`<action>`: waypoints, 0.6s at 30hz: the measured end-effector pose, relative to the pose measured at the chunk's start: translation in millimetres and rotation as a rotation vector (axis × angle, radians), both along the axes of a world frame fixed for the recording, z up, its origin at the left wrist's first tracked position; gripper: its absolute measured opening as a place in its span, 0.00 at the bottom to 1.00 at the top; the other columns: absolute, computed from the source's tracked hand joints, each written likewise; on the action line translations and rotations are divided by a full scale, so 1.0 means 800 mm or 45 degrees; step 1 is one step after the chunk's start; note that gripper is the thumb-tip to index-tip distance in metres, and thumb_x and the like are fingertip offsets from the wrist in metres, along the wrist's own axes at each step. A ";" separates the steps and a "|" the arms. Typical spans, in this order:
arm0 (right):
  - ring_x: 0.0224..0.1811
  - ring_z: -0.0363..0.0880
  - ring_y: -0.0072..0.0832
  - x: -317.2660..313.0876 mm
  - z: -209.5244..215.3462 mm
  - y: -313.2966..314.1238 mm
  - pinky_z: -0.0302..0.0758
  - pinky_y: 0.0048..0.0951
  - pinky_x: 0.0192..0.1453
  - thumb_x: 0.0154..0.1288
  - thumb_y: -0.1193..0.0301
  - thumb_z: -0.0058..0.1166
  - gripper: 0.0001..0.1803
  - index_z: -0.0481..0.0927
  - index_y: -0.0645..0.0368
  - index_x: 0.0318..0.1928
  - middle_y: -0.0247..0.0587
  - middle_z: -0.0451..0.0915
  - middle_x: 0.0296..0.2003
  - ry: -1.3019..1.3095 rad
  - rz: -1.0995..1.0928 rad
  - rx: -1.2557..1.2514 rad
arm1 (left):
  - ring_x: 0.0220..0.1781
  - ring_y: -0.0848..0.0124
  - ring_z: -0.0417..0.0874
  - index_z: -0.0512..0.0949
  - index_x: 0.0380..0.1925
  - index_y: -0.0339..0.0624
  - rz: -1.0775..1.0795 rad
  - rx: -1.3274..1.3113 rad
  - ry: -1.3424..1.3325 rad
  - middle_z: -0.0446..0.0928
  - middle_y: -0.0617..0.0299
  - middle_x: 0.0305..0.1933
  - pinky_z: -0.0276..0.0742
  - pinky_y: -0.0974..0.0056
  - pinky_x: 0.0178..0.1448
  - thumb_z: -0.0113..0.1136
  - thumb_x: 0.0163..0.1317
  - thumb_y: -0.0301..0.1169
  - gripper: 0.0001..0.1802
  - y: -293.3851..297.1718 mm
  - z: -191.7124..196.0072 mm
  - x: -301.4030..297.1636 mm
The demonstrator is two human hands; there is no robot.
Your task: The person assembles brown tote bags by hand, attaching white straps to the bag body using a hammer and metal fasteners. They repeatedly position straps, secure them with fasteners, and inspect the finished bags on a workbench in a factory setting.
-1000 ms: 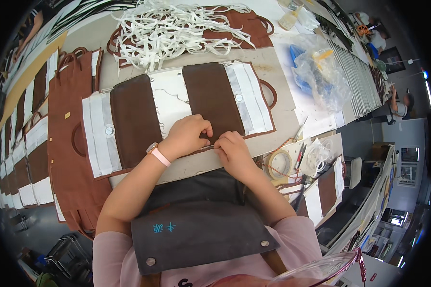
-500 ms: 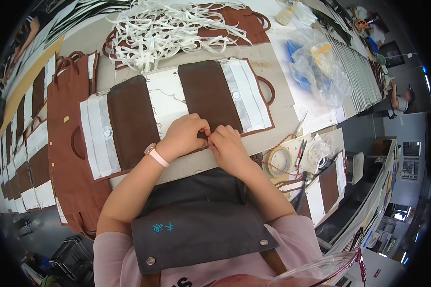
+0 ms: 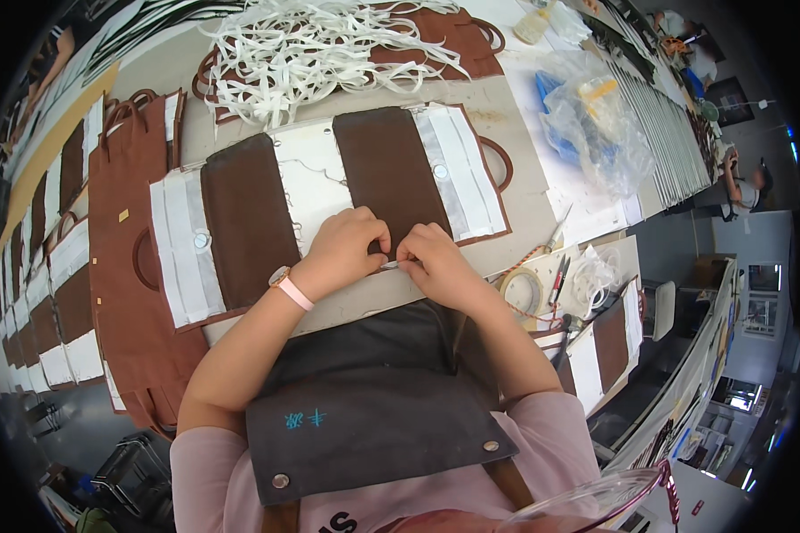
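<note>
An unfinished bag panel [image 3: 404, 169] lies spread on the work table, with brown and white bands, a round snap near each end and a brown handle at the right. At the middle of its near edge, my left hand [image 3: 342, 253] is closed, thumb and fingers pinched against the edge. Just to its right, my right hand [image 3: 436, 266] is also closed in a pinch, a little apart from the left. A small white strip [image 3: 389, 265] shows between the fingertips, running to the right hand's pinch. What lies beneath the fingers is hidden.
A tangled heap of white straps [image 3: 302, 71] lies beyond the panel. Brown bag pieces [image 3: 129, 249] are stacked at left. On the right are a clear plastic bag [image 3: 600, 133], a tape roll [image 3: 522, 293] and a pointed tool [image 3: 558, 229]. A person [image 3: 745, 186] stands far right.
My right hand has moved slightly right, opening a small gap between the hands where a white strip now shows. My left hand has barely moved.
</note>
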State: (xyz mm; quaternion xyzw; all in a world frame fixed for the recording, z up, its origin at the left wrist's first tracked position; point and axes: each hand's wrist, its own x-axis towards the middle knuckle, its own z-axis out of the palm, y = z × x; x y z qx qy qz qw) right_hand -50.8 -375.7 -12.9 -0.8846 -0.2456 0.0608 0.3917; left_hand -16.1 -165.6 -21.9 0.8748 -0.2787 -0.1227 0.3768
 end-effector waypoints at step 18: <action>0.41 0.70 0.43 -0.004 -0.018 0.013 0.68 0.41 0.47 0.56 0.79 0.57 0.04 0.76 0.60 0.33 0.43 0.73 0.35 -0.260 -0.090 -0.167 | 0.33 0.64 0.78 0.81 0.26 0.47 0.396 -0.039 -0.202 0.78 0.68 0.25 0.68 0.56 0.44 0.66 0.52 0.26 0.03 -0.022 -0.001 -0.058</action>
